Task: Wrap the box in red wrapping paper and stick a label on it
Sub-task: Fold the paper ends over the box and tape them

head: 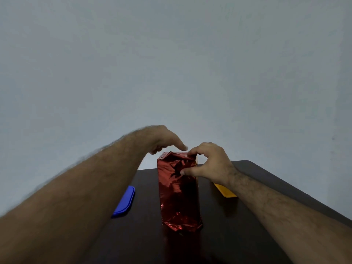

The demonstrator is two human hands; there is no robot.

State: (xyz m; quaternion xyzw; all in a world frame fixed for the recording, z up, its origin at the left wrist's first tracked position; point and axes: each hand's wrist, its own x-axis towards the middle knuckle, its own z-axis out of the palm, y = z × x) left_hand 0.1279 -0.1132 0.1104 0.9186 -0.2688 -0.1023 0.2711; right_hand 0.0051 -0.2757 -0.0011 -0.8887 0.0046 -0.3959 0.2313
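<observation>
A tall box (179, 191) covered in shiny red wrapping paper stands upright in the middle of the dark table (238, 225). My right hand (207, 162) grips its top right corner, thumb on the near face and fingers curled over the crumpled top fold. My left hand (163, 139) hovers over the top from the left, its forefinger stretched out with the tip at the far top edge. No label is in view.
A flat blue lid (124, 201) lies on the table left of the box, partly under my left forearm. A yellow lid (224, 190) lies to the right, partly behind my right wrist. A plain grey wall rises behind the table's far edge.
</observation>
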